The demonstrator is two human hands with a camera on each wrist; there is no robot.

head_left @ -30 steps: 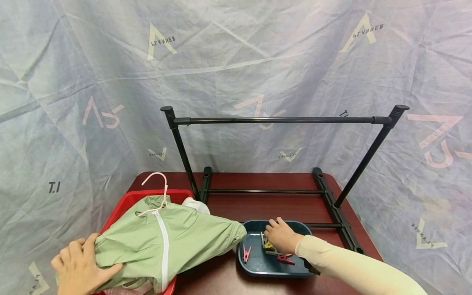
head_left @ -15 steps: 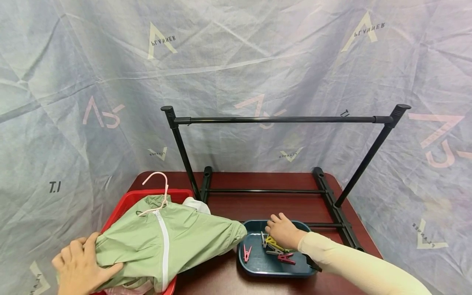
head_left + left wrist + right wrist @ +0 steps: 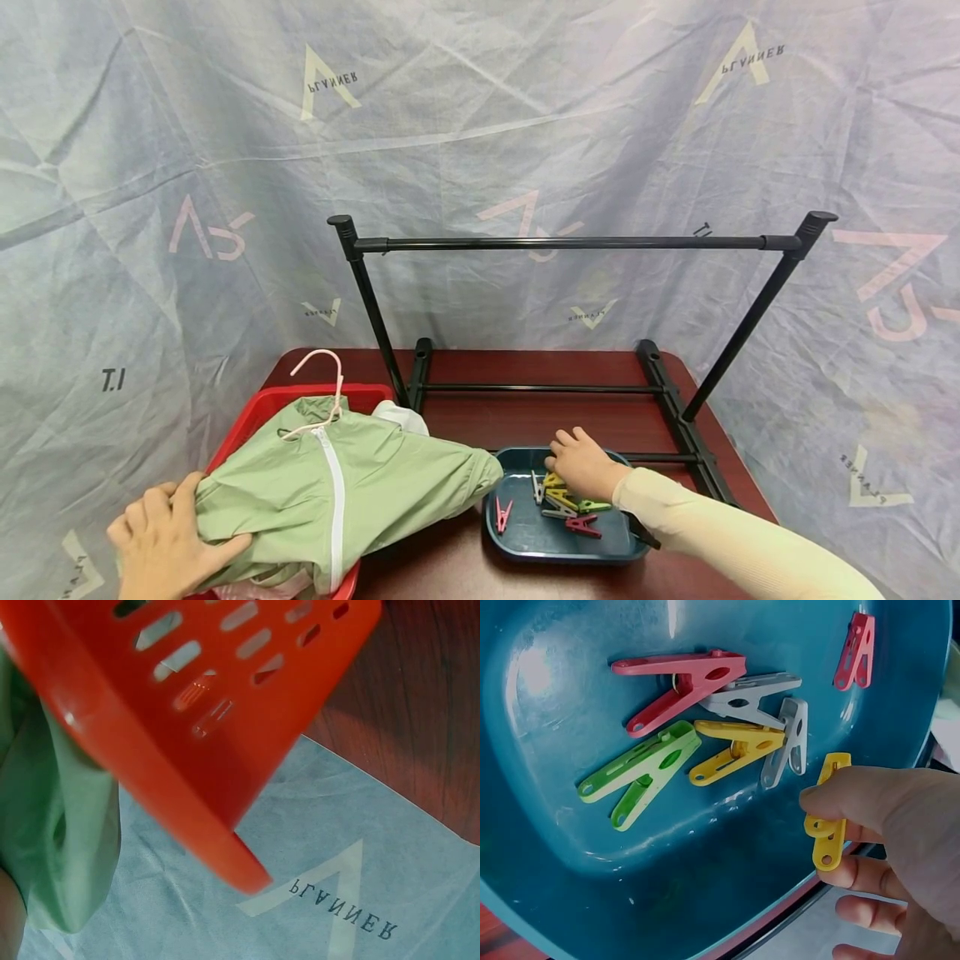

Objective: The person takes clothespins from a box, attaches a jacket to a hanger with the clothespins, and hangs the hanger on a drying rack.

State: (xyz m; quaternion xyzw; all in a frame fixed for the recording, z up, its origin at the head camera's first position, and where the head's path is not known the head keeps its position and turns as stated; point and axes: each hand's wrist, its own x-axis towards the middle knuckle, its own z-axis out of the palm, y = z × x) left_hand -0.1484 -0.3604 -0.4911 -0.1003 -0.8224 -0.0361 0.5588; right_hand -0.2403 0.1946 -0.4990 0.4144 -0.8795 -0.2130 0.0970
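My right hand [image 3: 583, 465] is over the far side of the blue tray [image 3: 517, 546], pinching a yellow clothespin [image 3: 828, 844] between thumb and fingers. Below it in the tray lie another yellow clothespin [image 3: 739, 746], a green one [image 3: 641, 769], two grey ones and two red ones [image 3: 682, 682]. At the left, my left hand [image 3: 167, 542] rests on the light green zip jacket [image 3: 281, 492], thumb and fingers spread apart. The jacket has a pink hanger [image 3: 337, 392] in its collar and lies over the red basket [image 3: 172, 787]. In the left wrist view the left hand is mostly out of frame.
A black rack with a top bar [image 3: 570, 244] stands on the dark red table [image 3: 525, 367], its feet behind the tray. White cloth [image 3: 401, 417] shows at the basket's back right. A grey printed sheet [image 3: 480, 125] hangs behind and at both sides.
My right hand has shifted slightly right and back over the tray, uncovering more of the clothespins. My left hand and the jacket have stayed put.
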